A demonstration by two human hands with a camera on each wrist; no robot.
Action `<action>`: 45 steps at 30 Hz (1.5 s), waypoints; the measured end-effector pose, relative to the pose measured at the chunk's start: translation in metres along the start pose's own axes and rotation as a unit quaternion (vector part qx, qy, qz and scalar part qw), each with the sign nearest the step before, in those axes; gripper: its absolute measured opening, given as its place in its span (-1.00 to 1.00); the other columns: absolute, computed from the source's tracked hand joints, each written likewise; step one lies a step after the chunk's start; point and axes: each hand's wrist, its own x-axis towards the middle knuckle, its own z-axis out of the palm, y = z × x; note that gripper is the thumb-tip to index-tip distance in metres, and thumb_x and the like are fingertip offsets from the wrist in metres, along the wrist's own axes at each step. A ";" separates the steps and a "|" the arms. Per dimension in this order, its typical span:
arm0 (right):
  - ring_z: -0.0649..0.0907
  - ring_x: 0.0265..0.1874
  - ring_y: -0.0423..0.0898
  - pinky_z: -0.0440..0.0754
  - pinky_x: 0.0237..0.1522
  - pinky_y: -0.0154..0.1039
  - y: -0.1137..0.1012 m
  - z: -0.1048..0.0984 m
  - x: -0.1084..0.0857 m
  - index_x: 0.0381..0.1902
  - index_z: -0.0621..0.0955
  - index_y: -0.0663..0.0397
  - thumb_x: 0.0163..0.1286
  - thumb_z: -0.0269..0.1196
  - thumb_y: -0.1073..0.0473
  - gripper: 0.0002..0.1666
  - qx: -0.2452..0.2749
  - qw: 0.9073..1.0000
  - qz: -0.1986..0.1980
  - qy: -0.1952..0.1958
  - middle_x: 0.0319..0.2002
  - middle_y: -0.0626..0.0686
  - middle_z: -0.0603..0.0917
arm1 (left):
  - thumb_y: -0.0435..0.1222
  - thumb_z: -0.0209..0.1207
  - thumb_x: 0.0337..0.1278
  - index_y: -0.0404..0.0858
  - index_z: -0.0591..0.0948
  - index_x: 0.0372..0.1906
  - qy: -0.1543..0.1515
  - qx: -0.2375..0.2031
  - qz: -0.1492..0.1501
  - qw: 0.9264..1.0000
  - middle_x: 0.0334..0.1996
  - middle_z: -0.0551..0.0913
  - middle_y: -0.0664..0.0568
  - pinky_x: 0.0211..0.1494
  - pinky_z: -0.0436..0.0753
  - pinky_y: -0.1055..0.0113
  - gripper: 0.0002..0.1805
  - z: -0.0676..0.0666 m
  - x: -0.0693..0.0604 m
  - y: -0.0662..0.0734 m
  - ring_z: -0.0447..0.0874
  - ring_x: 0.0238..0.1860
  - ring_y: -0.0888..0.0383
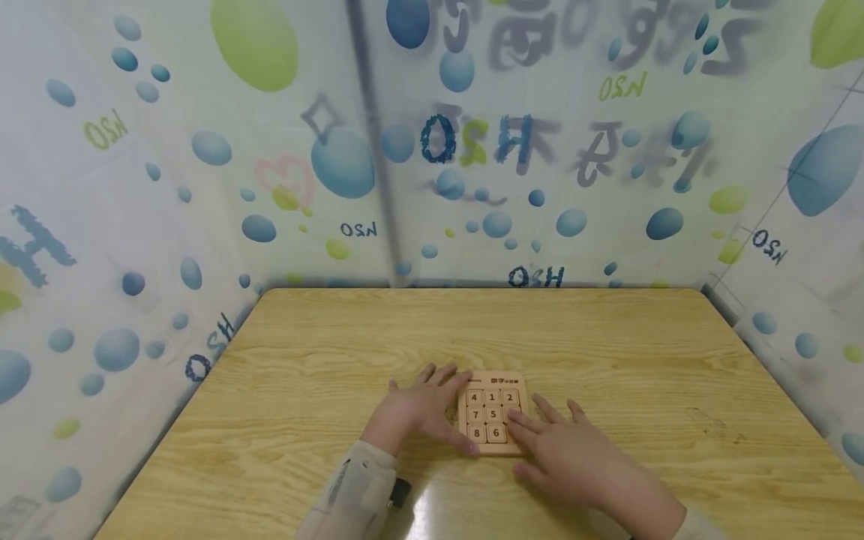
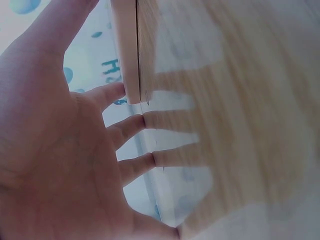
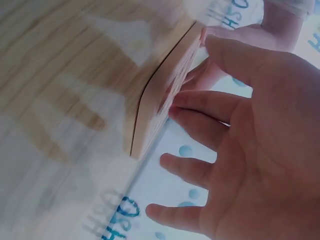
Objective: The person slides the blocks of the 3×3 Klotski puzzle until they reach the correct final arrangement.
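Observation:
A wooden number sliding puzzle (image 1: 493, 415) lies flat on the table, its tiles reading 4, 1, 2, then 7, 5, then 8, 6. Fingers hide the lower right part of its grid. My left hand (image 1: 421, 409) spreads along the left side, index fingertip at the top left corner and thumb at the bottom edge. In the left wrist view, the other fingers of that hand (image 2: 65, 145) touch the tabletop. From the right, my right hand (image 1: 567, 457) rests two extended fingertips on the right column. The right wrist view shows those fingers (image 3: 200, 107) together on the puzzle's face.
The wood-grain table (image 1: 324, 337) is glossy and reflects the hands. A pale curtain-like wall (image 1: 459, 247) with blue and green drops stands along its back and sides. A small dark object (image 1: 400, 493) sits at the left cuff.

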 end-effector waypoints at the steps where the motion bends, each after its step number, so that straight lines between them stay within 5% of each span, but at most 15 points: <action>1: 0.29 0.66 0.29 0.18 0.51 0.64 -0.002 0.000 0.000 0.52 0.54 -0.12 0.51 0.26 -0.32 -0.24 -0.004 1.000 -0.002 0.001 0.60 -0.14 0.45 | 0.51 0.49 -0.32 0.31 0.02 0.73 0.001 0.000 0.000 1.000 0.78 -0.07 0.15 0.51 -0.12 -0.74 0.42 0.000 0.000 0.000 -0.18 0.79 -0.17; 9: 0.27 0.67 0.27 0.14 0.53 0.65 -0.019 0.005 0.002 0.53 0.52 -0.10 0.49 0.23 -0.38 -0.18 -0.004 0.999 -0.046 0.002 0.61 -0.12 0.43 | 0.51 0.47 -0.28 0.30 0.02 0.73 0.000 0.003 -0.001 1.000 0.78 -0.06 0.14 0.51 -0.10 -0.75 0.41 -0.001 -0.001 0.001 -0.17 0.78 -0.17; 25: 0.28 0.66 0.26 0.08 0.52 0.68 -0.004 0.010 -0.007 0.57 0.47 -0.18 0.49 0.23 -0.40 -0.16 0.014 1.000 -0.011 -0.007 0.63 -0.17 0.38 | 0.51 0.48 -0.31 0.30 0.03 0.73 0.000 0.001 -0.001 1.000 0.78 -0.07 0.16 0.54 -0.12 -0.71 0.42 -0.006 0.000 0.004 -0.20 0.79 -0.14; 34: 0.33 0.64 0.26 0.14 0.48 0.70 0.008 0.011 -0.011 0.57 0.48 -0.18 0.51 0.20 -0.39 -0.19 0.016 0.999 -0.025 -0.015 0.63 -0.16 0.39 | 0.50 0.49 -0.31 0.30 0.04 0.73 -0.004 0.001 -0.003 1.000 0.78 -0.06 0.15 0.54 -0.12 -0.71 0.41 -0.006 -0.001 0.005 -0.19 0.79 -0.14; 45: 0.28 0.67 0.24 0.08 0.53 0.67 -0.009 0.008 -0.004 0.57 0.48 -0.16 0.51 0.15 -0.44 -0.16 -0.004 0.999 -0.048 0.014 0.64 -0.15 0.38 | 0.51 0.47 -0.29 0.29 0.04 0.73 0.000 0.006 -0.004 1.000 0.78 -0.05 0.13 0.52 -0.09 -0.72 0.41 -0.003 -0.002 0.002 -0.17 0.78 -0.16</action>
